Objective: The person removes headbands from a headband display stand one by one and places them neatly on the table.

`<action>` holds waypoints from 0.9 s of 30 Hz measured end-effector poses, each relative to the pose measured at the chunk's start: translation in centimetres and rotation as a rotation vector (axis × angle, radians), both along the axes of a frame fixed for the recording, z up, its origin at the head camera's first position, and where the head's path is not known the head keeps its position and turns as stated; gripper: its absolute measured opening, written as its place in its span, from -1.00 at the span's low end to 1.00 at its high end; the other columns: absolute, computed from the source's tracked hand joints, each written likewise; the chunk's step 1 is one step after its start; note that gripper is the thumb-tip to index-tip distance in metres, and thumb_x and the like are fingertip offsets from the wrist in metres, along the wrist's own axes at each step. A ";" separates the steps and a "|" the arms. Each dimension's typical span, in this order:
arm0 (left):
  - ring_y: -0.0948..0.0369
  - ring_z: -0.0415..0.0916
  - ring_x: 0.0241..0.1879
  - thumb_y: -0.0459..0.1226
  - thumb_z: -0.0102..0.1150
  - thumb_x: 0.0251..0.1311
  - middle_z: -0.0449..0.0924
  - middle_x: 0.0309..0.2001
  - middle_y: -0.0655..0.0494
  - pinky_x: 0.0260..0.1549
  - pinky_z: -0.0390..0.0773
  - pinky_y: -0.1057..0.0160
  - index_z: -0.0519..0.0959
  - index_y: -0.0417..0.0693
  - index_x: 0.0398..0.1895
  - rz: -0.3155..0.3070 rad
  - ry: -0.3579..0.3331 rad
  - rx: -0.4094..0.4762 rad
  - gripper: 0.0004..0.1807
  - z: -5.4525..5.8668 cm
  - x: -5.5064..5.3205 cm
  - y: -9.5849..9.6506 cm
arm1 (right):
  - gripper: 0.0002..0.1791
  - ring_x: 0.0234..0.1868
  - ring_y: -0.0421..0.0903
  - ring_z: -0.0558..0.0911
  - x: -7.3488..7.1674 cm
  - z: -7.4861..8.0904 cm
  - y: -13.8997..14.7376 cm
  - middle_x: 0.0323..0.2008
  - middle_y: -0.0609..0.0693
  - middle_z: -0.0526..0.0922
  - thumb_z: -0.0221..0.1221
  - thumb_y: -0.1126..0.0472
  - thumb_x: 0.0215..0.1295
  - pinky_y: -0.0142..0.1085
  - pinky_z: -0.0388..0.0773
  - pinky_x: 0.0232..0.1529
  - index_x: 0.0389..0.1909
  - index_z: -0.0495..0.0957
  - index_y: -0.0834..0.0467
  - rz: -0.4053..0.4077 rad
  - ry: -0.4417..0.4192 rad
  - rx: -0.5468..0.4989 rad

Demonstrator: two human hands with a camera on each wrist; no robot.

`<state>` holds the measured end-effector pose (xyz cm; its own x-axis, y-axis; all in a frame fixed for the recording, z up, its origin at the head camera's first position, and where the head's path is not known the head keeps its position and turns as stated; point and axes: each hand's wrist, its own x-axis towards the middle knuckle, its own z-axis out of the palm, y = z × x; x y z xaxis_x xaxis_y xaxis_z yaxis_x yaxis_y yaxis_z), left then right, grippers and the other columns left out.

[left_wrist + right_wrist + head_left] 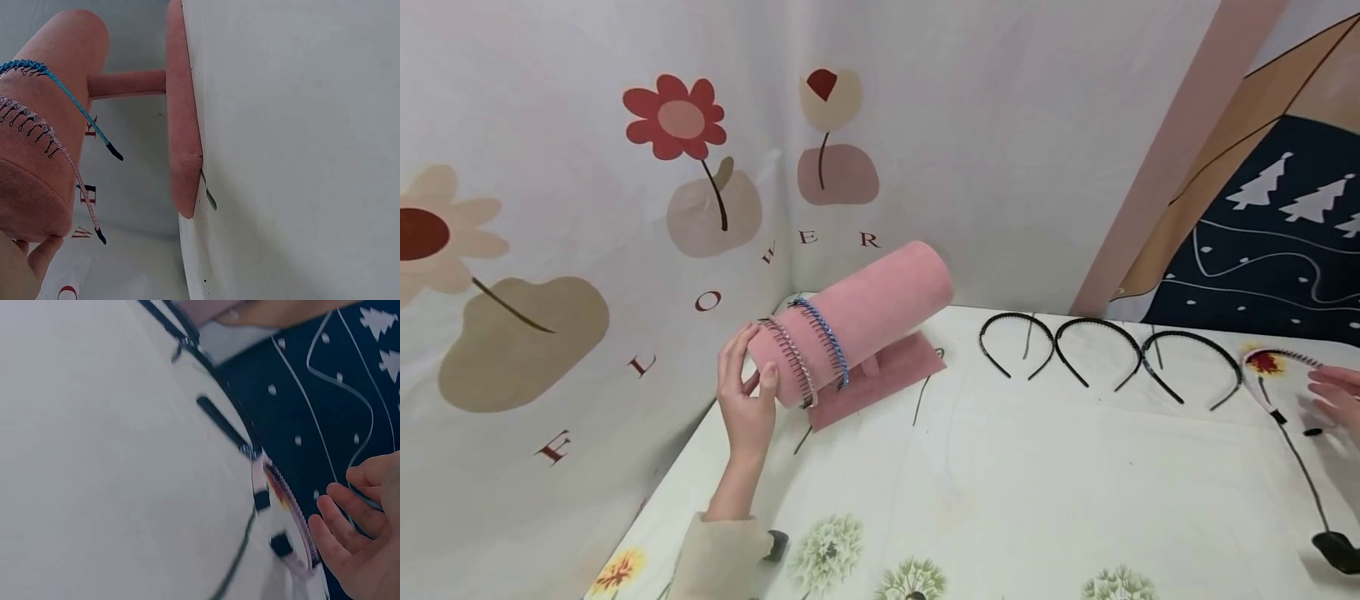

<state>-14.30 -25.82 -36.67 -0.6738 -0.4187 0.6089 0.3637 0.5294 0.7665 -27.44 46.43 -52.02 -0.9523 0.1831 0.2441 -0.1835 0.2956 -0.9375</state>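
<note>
A pink plush headband stand (pixel 887 292), a thick roll on a post and flat base (pixel 880 383), stands tilted in the head view. My left hand (pixel 745 412) grips the roll's near end, thumb on one side and fingers on the other. Two toothed headbands hang round that roll: a pale pink one (pixel 793 358) by my hand and a blue one (pixel 829 333) further along. At the far right, my right hand (pixel 359 534) is beside a pale pink toothed headband (pixel 295 497) with black tips, its fingers loosely bent and holding nothing.
Three black headbands (pixel 1017 316) lie in a row along the table's back edge, their open ends facing me. The white cloth (pixel 1037 483) has printed flowers. Behind stands a hanging cloth wall (pixel 985 125) with flowers and letters. A dark printed panel (pixel 1262 250) is at the right.
</note>
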 end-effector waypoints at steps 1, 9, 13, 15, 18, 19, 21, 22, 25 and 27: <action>0.32 0.30 0.37 -0.24 0.07 0.27 0.34 0.40 -0.04 0.03 0.46 0.59 0.44 -0.09 0.36 -0.002 0.000 0.002 -0.45 0.0 0.0 0.1 | -0.58 -0.15 -0.69 0.47 0.5 0.5 -0.9 -0.12 -0.62 0.47 -0.09 0.24 0.54 -0.84 0.37 -0.23 0.33 0.39 -0.09 -0.046 -0.012 0.046; 0.33 0.30 0.37 -0.27 0.08 0.24 0.34 0.40 -0.09 0.00 0.46 0.61 0.44 -0.13 0.36 -0.003 -0.007 -0.010 -0.43 -1.0 -0.3 -0.3 | -0.69 -0.25 -0.66 0.51 3.5 5.4 -7.5 -0.18 -0.56 0.49 0.08 0.19 0.46 -0.77 0.46 -0.32 0.13 0.49 -0.19 -0.087 -0.133 -0.070; 0.32 0.30 0.37 -0.24 0.10 0.23 0.36 0.40 0.03 -0.02 0.47 0.62 0.46 -0.02 0.36 0.011 0.004 -0.012 -0.43 -2.0 -1.0 -1.6 | -0.71 -0.26 -0.59 0.61 4.4 8.6 -11.6 -0.19 -0.48 0.62 0.19 0.32 0.35 -0.69 0.55 -0.33 0.01 0.55 -0.06 -0.011 -0.114 -0.248; 0.30 0.31 0.37 -0.21 0.11 0.22 0.37 0.40 0.09 -0.03 0.48 0.61 0.47 0.04 0.35 0.010 0.013 -0.008 -0.43 -2.1 -1.2 -2.0 | -0.73 -0.26 -0.52 0.67 4.5 9.6 -13.1 -0.21 -0.40 0.70 0.21 0.37 0.31 -0.63 0.59 -0.33 -0.02 0.56 0.03 0.067 -0.084 -0.339; 0.27 0.32 0.38 -0.17 0.12 0.21 0.37 0.39 0.15 -0.02 0.50 0.58 0.48 0.09 0.35 -0.008 0.020 -0.003 -0.42 -2.2 -1.3 -2.2 | -0.72 -0.25 -0.48 0.70 4.5 10.6 -14.9 -0.20 -0.36 0.73 0.22 0.37 0.31 -0.58 0.62 -0.32 -0.01 0.57 0.05 0.138 -0.082 -0.371; 0.26 0.31 0.38 -0.16 0.12 0.21 0.37 0.39 0.16 -0.02 0.50 0.57 0.47 0.10 0.36 -0.013 0.021 -0.001 -0.42 -2.2 -1.3 -2.2 | -0.72 -0.24 -0.48 0.70 4.5 10.9 -15.5 -0.19 -0.36 0.73 0.23 0.35 0.31 -0.58 0.62 -0.31 0.01 0.57 0.06 0.151 -0.085 -0.356; 0.26 0.32 0.38 -0.16 0.12 0.21 0.36 0.39 0.17 -0.01 0.51 0.56 0.47 0.09 0.36 -0.014 0.019 0.007 -0.42 -2.1 -1.4 -2.1 | -0.71 -0.22 -0.48 0.70 4.3 11.3 -16.7 -0.18 -0.36 0.72 0.23 0.32 0.31 -0.57 0.63 -0.29 0.03 0.56 0.06 0.167 -0.088 -0.327; 0.26 0.31 0.38 -0.16 0.12 0.21 0.36 0.39 0.16 -0.01 0.50 0.56 0.47 0.09 0.36 -0.015 0.018 0.008 -0.42 -2.1 -1.5 -2.1 | -0.71 -0.22 -0.48 0.70 4.2 11.5 -17.3 -0.17 -0.36 0.72 0.24 0.31 0.31 -0.57 0.63 -0.29 0.04 0.56 0.08 0.171 -0.089 -0.318; 0.28 0.32 0.37 -0.17 0.11 0.21 0.36 0.39 0.13 -0.02 0.49 0.57 0.48 0.06 0.35 -0.001 0.019 0.020 -0.43 -2.0 -1.4 -1.8 | -0.70 -0.21 -0.47 0.70 3.9 11.9 -19.4 -0.17 -0.35 0.72 0.24 0.30 0.31 -0.56 0.63 -0.26 0.06 0.55 0.15 0.189 -0.084 -0.279; 0.27 0.33 0.37 -0.17 0.10 0.22 0.37 0.38 0.07 -0.03 0.49 0.59 0.48 0.01 0.35 0.006 0.013 0.026 -0.43 -1.7 -1.3 -1.5 | -0.68 -0.21 -0.48 0.69 3.8 12.1 -20.7 -0.17 -0.37 0.70 0.24 0.29 0.32 -0.56 0.63 -0.25 0.08 0.54 0.17 0.203 -0.086 -0.231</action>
<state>-15.57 -27.37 -38.40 -0.6632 -0.4383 0.6067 0.3712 0.5113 0.7751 -23.65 25.73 -39.96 -0.9904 0.0278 0.1354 -0.1343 0.0388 -0.9902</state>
